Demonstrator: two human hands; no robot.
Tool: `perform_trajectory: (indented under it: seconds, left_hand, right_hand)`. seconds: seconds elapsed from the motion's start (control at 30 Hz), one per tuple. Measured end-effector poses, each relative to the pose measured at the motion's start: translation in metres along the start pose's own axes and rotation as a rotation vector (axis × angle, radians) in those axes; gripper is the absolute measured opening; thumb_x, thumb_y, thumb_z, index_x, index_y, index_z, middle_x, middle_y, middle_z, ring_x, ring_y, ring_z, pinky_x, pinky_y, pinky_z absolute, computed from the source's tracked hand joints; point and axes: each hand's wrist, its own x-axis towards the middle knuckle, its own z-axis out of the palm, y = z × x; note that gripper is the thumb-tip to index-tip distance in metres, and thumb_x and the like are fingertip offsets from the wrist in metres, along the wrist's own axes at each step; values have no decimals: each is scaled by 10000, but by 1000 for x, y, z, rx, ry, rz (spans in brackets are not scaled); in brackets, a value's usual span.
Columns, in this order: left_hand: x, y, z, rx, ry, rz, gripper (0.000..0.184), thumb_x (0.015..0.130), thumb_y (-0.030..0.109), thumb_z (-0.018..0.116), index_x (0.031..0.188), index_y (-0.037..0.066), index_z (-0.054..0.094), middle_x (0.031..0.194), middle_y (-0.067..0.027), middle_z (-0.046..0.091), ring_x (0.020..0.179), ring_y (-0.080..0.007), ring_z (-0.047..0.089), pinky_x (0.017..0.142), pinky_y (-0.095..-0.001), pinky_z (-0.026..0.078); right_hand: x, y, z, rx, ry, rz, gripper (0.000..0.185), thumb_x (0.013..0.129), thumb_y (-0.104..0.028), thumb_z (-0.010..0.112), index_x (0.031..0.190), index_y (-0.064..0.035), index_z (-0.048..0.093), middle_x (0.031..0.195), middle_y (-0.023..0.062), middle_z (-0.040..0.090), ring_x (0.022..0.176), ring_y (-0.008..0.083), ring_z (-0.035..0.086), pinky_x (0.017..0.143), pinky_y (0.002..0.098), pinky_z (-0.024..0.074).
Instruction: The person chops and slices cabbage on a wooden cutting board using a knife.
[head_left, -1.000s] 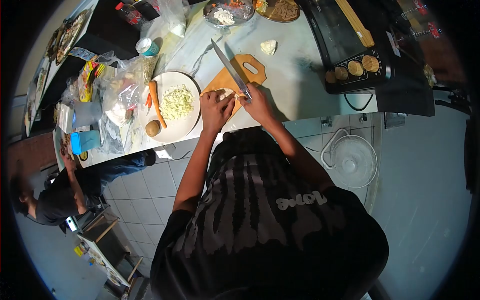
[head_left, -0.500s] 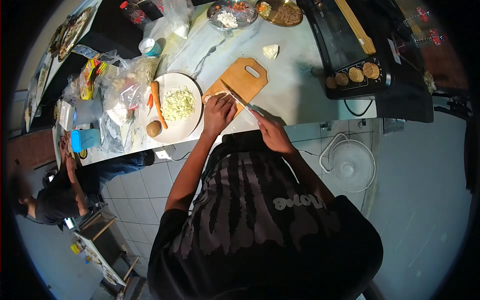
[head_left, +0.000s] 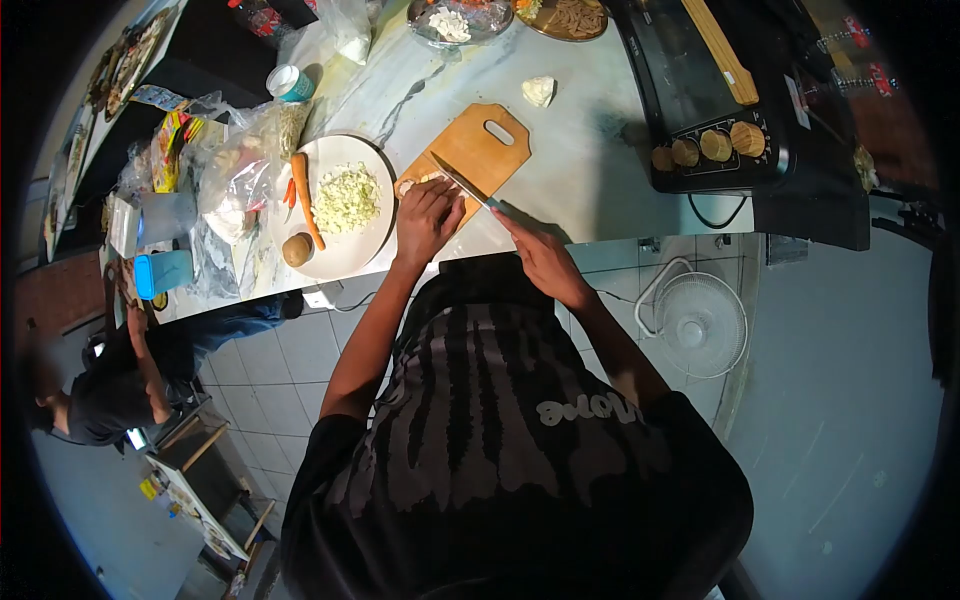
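Note:
My left hand is closed, its curled fingers pressing a pale piece of food onto the wooden cutting board. The fingers hide most of that food; its kind cannot be told. In my right hand is a knife, gripped by the handle, its blade slanting across the board just right of my left fingertips. Left of the board, a white plate holds finely chopped pale green vegetable, a carrot, red chillies and a round brown potato-like item.
A white chunk lies beyond the board. Metal plates of cut food stand at the back. To the right is a black appliance with wooden knobs. Plastic bags and a blue container crowd the left. Another person works there.
The view has shifted slightly, moving the counter items a little up and left. My left hand still presses the food, and the knife stays in my right hand beside it.

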Motion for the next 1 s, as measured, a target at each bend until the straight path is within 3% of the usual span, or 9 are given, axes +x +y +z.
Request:
perform_trajectory:
  seconds: [0.1,0.23,0.33,0.4,0.53,0.6,1.0]
  left_hand:
    - [-4,0,-1,-20,7,-15,101,801,102,784,880,43,767,975,-83,703,986,-259,661,844,-376,522]
    - [-4,3,-2,-49,-5,-85,85,782,84,798,830,27,759,983,-110,688,967,-279,667,797,-380,539]
    - [-3,2,-2,-47,10,-50,77,777,76,801,819,26,760,1002,-116,687,945,-281,672,785,-384,539]
    - [-3,0,-2,-42,5,-54,110,785,96,804,876,43,774,1016,-123,696,942,-283,680,786,-382,545]
    - [-4,-1,-1,-36,-6,-59,147,791,117,809,928,65,789,1036,-129,706,937,-286,689,788,-381,551]
    - [-4,-1,-2,-37,-12,-66,144,791,117,808,924,65,789,1039,-129,706,936,-286,688,788,-380,550]
    - [-2,0,-2,-59,-10,-86,94,782,101,807,861,56,784,1078,-132,704,933,-281,680,776,-376,543]
  right_hand:
    - [1,-8,-7,-91,-38,17,552,1000,-11,455,1521,-190,425,1009,304,623,911,507,580,814,458,506]
    - [2,0,-4,-119,40,-111,582,994,-9,453,1536,-217,397,994,305,620,901,499,589,794,506,491]
    - [1,-4,-6,-190,-31,-18,610,982,-5,459,1542,-234,377,971,308,621,867,492,599,758,539,470]
    - [3,-9,-8,-268,-168,160,632,974,-5,464,1550,-244,358,929,306,623,821,491,598,735,545,463]
    - [5,-12,-11,-271,-178,181,642,965,-2,471,1549,-250,366,918,304,627,804,492,598,736,549,464]
    - [5,-5,-11,-199,-123,91,638,962,2,470,1545,-241,379,958,304,629,823,490,600,742,544,468]
    - [14,6,-14,-186,-195,115,660,925,36,446,1543,-189,389,1181,272,620,942,484,606,814,513,501]
